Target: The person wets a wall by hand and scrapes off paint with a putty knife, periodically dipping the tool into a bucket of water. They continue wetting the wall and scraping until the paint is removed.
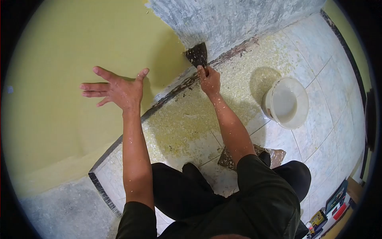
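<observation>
My right hand [210, 82] is closed round the handle of a wide dark scraper [197, 55]. The scraper's blade, dotted with pale flakes, lies at the border between the yellow paint [79, 44] and the bare grey wall [223, 24], just above the skirting. Spread wide, with nothing in it, my left hand [123, 92] is over the yellow part of the wall; whether the palm touches the wall I cannot tell. Small flakes cling to both forearms.
A white bucket [285, 102] with cloudy liquid stands on the tiled floor to the right. Yellow flakes [183, 123] cover the floor along the wall. A brown board [227, 159] lies by my feet. Tools [318, 218] and boxes are at the lower right.
</observation>
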The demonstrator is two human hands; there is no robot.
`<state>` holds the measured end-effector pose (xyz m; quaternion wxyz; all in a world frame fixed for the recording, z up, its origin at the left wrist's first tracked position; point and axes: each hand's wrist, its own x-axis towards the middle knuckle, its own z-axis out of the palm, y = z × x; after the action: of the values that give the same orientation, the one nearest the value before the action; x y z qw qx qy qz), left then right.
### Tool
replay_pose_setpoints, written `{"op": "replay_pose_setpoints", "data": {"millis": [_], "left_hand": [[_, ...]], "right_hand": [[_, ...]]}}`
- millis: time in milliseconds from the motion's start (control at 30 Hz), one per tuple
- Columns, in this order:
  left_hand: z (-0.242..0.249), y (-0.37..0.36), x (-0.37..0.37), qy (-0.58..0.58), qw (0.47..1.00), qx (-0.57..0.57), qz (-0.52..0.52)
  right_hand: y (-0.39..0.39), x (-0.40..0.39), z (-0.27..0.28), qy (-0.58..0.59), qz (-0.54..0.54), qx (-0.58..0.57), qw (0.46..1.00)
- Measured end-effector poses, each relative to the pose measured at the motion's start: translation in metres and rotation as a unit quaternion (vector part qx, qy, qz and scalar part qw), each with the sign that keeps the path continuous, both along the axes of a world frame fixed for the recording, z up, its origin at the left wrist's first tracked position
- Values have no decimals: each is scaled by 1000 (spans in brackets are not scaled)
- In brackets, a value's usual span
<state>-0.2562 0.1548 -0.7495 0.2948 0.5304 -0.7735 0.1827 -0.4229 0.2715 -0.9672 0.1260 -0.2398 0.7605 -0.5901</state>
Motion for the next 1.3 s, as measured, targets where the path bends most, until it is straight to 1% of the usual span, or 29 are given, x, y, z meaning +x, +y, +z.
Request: {"op": "replay_pose_setpoints", "data": {"millis": [33,67,100,167,200,267,300,367,433,500,533,567,600,633,700,733,767,800,833,867,933,1033,1067,1100,1133,1200,1267,1300], "left_hand": [[1,-1,-1,4,1000,-6,-4],[0,-1,0,-4,1000,-16,-8],[0,-1,2,-17,1000,-22,-9],[2,-5,0,-12,1000,-22,-2],[-1,-2,2,-14,1000,-9,7],[-5,0,5,-23,999,7,28],[-2,-3,0,-20,999,7,42],[-3,-1,2,-19,999,-8,26],[-2,-3,1,-15,999,-25,16],[-4,-5,3,-24,999,-18,21],[-4,-4,4,-29,999,-12,26],[-2,-3,3,-23,999,3,35],[-1,-2,-1,-13,999,13,42],[-3,1,1,-15,999,15,41],[1,0,1,-9,1000,4,7],[2,-2,-1,-2,1000,-4,5],[0,-1,1,-10,1000,-17,-3],[1,-1,1,-19,999,-30,-10],[1,-3,0,-20,999,-28,-6],[1,-4,-1,-15,1000,-12,11],[-2,0,0,-14,1000,9,25],[-3,0,2,-20,999,2,24],[-4,1,3,-20,1000,-12,6],[-2,-1,2,-15,999,-31,-11],[1,-3,1,-10,999,-38,-10],[-1,-3,3,-18,1000,-22,-3],[-1,0,3,-16,1000,2,7],[0,0,0,-4,1000,12,9]], "right_hand": [[-4,-1,-4,1,11,-10,1000],[0,1,-17,-16,-3,39,999],[6,3,-25,-13,-4,34,999],[11,3,-35,-83,32,96,991],[5,2,-29,-87,36,101,990],[-6,-6,-4,-17,24,14,999],[-4,-7,-7,-17,20,13,1000],[-4,-5,-9,-15,25,12,999],[5,-1,-15,-16,8,27,999],[9,2,-13,-59,15,96,994],[7,3,1,-63,20,102,993],[1,5,27,-41,13,48,998],[-1,3,41,-14,4,-12,1000],[2,5,34,-16,3,-10,1000],[-5,4,9,-8,7,-1,1000],[0,2,-11,-10,18,61,998],[5,2,-11,-7,17,58,998],[7,2,-9,-38,16,79,996],[10,5,-10,-73,18,105,992],[8,6,-13,-76,23,112,991],[-1,1,6,9,-7,69,998],[-5,-3,19,12,1,51,999],[1,1,12,12,-1,48,999],[8,3,-4,-18,7,79,997],[8,3,-7,-49,17,111,992],[-2,2,-12,-37,12,96,995],[5,10,-7,-41,11,105,994],[-3,5,22,-33,8,73,997]]}}
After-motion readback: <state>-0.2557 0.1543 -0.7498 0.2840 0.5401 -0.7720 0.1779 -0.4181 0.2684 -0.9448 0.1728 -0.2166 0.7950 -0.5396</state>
